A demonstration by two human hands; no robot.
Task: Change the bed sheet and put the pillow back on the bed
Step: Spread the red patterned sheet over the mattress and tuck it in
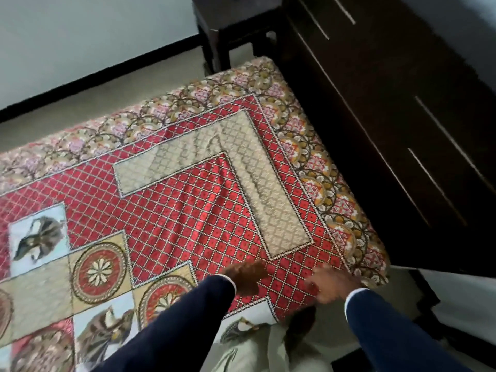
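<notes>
A red patterned bed sheet (188, 205) with beige panels, round medallions and a floral border covers the mattress, lying fairly flat up to the corner at the dark headboard. My left hand (248, 276), in a dark blue sleeve, rests palm down on the sheet near the bed's near edge. My right hand (331, 284) is blurred and lies on the sheet close to the near corner, its fingers spread. Neither hand appears to hold anything. No pillow is in view.
A dark wooden headboard (389, 130) runs along the right side. A dark wooden stool or side table (228, 30) stands beyond the far corner. Beige floor (80, 108) and a white wall with black skirting lie past the bed. My legs in pale trousers (255, 350) are below.
</notes>
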